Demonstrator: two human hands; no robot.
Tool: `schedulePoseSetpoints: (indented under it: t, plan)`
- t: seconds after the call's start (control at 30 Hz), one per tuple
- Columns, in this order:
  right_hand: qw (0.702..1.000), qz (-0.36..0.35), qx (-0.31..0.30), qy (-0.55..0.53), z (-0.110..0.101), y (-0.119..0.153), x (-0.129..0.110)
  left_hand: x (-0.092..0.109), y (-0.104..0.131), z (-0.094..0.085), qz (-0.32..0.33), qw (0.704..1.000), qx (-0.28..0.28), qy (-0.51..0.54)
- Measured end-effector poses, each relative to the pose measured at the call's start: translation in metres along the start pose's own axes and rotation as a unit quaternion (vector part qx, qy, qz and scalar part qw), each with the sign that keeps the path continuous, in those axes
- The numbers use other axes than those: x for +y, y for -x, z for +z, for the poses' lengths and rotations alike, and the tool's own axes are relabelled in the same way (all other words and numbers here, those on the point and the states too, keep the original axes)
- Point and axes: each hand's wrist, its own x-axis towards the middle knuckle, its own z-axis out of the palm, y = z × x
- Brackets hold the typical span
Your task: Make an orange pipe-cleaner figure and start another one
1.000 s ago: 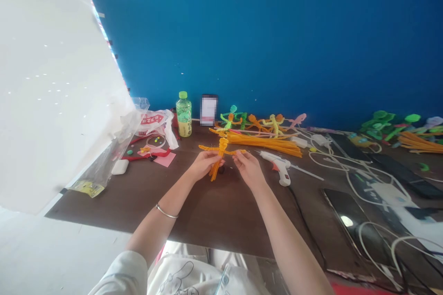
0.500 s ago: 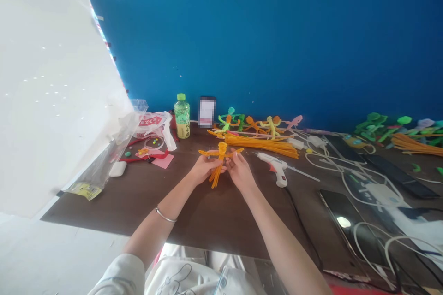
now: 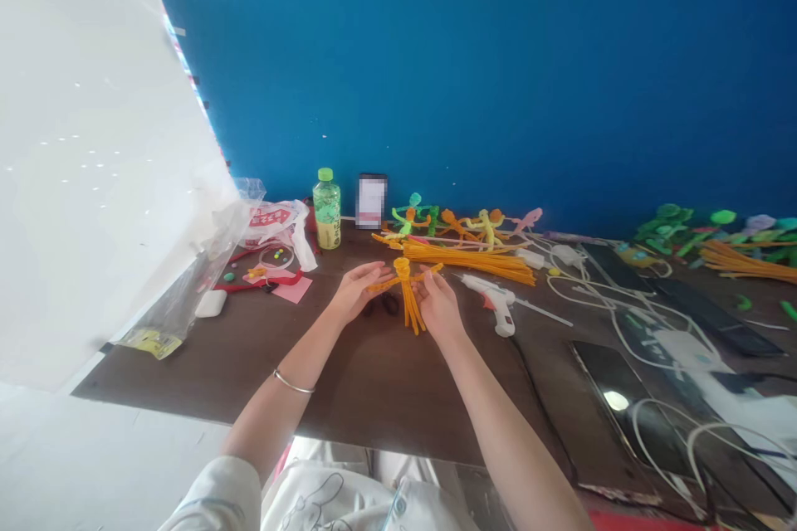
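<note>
An orange pipe-cleaner figure [image 3: 403,270] is held above the table between my two hands, with a coiled head, two side arms and several loose strands hanging down. My left hand [image 3: 357,292] pinches the tip of its left arm. On the other side, my right hand [image 3: 439,304] grips the right arm between thumb and fingers. Dark loops that look like scissor handles [image 3: 390,304] lie on the table just behind the strands; the rest of that item is hidden.
A white glue gun [image 3: 495,301] lies right of my hands, near a bundle of orange pipe cleaners [image 3: 470,260]. Finished figures [image 3: 487,226] line the wall. A green-capped bottle [image 3: 327,211] stands behind. Cables and a phone [image 3: 628,398] lie at right, plastic bags [image 3: 280,224] at left.
My left hand has shifted from the figure's body out to its left arm. The strands now hang toward the right, and the dark loops on the table have come into view.
</note>
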Motion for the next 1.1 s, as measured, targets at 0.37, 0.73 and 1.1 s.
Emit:
schedulePoseSetpoints:
  t: [0.37, 0.73, 1.1]
  plan:
    - [0.999, 0.019, 0.019, -0.03, 0.002, 0.0, 0.001, 0.003, -0.001, -0.007, 0.023, 0.996, -0.085, 0.032]
    - [0.999, 0.023, -0.01, -0.022, 0.008, 0.006, 0.002, -0.003, -0.007, -0.005, 0.084, 0.996, 0.023, 0.029]
    - [1.0, 0.006, -0.022, -0.007, 0.006, 0.005, 0.004, -0.004, -0.007, -0.005, 0.072, 0.995, 0.061, 0.027]
